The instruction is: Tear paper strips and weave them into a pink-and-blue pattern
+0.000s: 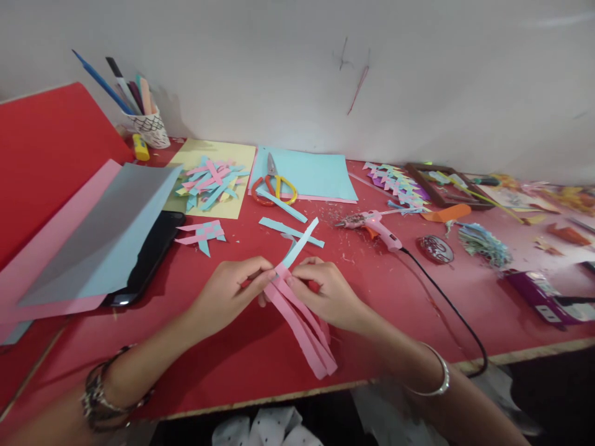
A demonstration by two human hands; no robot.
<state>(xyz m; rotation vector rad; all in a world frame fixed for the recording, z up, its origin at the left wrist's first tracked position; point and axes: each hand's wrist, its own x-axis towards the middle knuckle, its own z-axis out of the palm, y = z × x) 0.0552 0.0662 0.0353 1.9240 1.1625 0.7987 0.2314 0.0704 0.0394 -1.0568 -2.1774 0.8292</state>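
Between my two hands are pink paper strips, crossed near their upper end by a light blue paper strip. My left hand pinches the crossing from the left with thumb and forefinger. From the other side, my right hand grips the same spot, thumb on top. The pink strips hang down toward the table's front edge. Just beyond my hands lie loose light blue strips. A small woven pink and blue paper piece rests to the left of them.
Scissors lie on blue sheets, beside a pile of paper strips. A pink glue gun, its black cord running to the front edge, lies at right. Farther right stands a purple box. Large sheets cover a black device.
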